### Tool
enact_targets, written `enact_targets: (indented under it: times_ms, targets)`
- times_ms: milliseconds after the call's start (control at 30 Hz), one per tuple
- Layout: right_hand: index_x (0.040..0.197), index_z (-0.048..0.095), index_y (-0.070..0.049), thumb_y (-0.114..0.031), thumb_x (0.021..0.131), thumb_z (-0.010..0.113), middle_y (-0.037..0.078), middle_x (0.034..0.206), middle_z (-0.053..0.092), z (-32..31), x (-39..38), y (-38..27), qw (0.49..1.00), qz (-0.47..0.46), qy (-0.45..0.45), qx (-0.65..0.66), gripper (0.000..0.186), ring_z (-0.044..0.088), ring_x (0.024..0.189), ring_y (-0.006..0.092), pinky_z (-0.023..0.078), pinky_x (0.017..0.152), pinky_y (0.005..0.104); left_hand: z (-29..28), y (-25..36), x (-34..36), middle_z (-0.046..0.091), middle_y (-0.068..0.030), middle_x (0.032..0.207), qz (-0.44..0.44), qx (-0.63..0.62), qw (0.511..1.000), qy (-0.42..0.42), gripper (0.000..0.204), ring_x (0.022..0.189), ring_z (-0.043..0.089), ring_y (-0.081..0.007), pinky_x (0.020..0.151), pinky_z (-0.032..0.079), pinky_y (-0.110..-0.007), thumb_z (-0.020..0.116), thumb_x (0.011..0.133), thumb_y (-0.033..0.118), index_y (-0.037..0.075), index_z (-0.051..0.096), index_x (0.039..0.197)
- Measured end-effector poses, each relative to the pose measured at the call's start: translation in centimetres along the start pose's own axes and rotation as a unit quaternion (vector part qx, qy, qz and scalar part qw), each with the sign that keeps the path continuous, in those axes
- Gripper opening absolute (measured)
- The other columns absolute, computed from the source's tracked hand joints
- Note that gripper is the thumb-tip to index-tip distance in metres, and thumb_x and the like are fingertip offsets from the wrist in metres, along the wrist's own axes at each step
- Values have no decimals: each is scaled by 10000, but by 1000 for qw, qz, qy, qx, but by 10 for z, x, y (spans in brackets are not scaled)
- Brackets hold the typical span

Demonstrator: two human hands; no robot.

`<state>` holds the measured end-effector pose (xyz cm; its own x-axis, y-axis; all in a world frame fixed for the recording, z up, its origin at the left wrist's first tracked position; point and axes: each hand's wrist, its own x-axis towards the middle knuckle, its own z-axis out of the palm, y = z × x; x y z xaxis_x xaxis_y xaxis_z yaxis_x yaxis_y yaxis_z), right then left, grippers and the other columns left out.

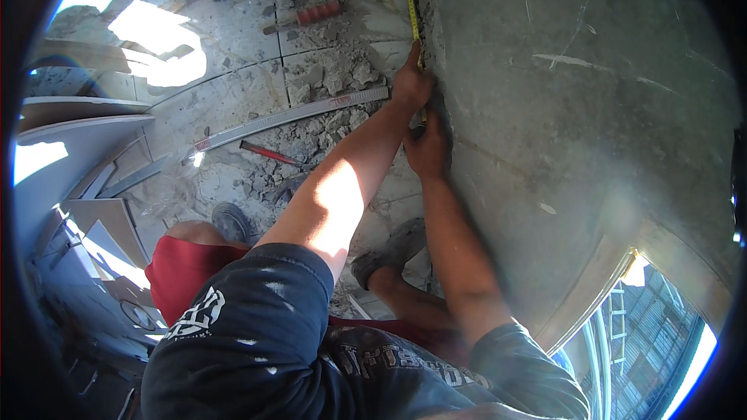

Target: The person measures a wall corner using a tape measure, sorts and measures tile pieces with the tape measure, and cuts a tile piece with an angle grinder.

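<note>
A yellow tape measure blade (409, 0) runs along the edge where the grey plastered wall (576, 78) meets the floor. My left hand (411, 82) presses the blade against the wall edge with closed fingers. Just below it, my right hand (428, 149) holds the lower part of the tape against the same edge; the tape case itself is hidden under that hand. Both forearms come up from the lower middle of the picture.
Broken tile and mortar rubble (331, 78) covers the floor. A long aluminium level (288, 118), a red-handled tool (268, 154) and an orange-handled hammer (315, 14) lie in it. My shoes (393, 249) stand near the wall. A window (661, 342) shows at lower right.
</note>
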<state>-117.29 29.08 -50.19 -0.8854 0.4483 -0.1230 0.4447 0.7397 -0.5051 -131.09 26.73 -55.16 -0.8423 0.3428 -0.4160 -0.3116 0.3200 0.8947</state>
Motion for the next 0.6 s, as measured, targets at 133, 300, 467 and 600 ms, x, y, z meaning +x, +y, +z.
enact_targets:
  times_ms: [133, 300, 467, 600]
  targets:
    - [1491, 460, -19, -256, 841, 818, 265, 1280, 630, 6, -3, 5, 999, -19, 10, 49, 779, 613, 1185, 444, 506, 975, 490, -2, 3, -4, 685, -312, 1203, -2, 8, 1000, 18, 824, 1114, 666, -460, 1010, 512, -499, 582, 851, 136, 140, 316, 1632]
    - [1487, 460, -19, -243, 861, 806, 257, 1319, 619, 10, -4, 9, 989, 44, -23, 137, 749, 619, 1207, 420, 502, 988, 461, -5, 4, -7, 687, -298, 1215, -14, -3, 1000, 19, 803, 1126, 667, -447, 1026, 511, -491, 583, 851, 131, 132, 347, 1618]
    - [1484, 461, -19, -223, 861, 804, 253, 1330, 621, 8, -4, 8, 990, 59, -26, 128, 739, 621, 1208, 412, 499, 998, 450, -4, 6, -8, 678, -293, 1242, -10, 7, 999, 33, 768, 1135, 664, -447, 1036, 507, -497, 582, 868, 127, 128, 365, 1605]
    - [1481, 468, -22, -216, 858, 808, 253, 1327, 628, 3, -3, 6, 990, 63, -31, 124, 736, 624, 1215, 400, 498, 998, 443, -4, 8, -9, 676, -292, 1243, -24, 10, 999, 26, 748, 1146, 657, -452, 1033, 505, -508, 577, 884, 125, 141, 363, 1601]
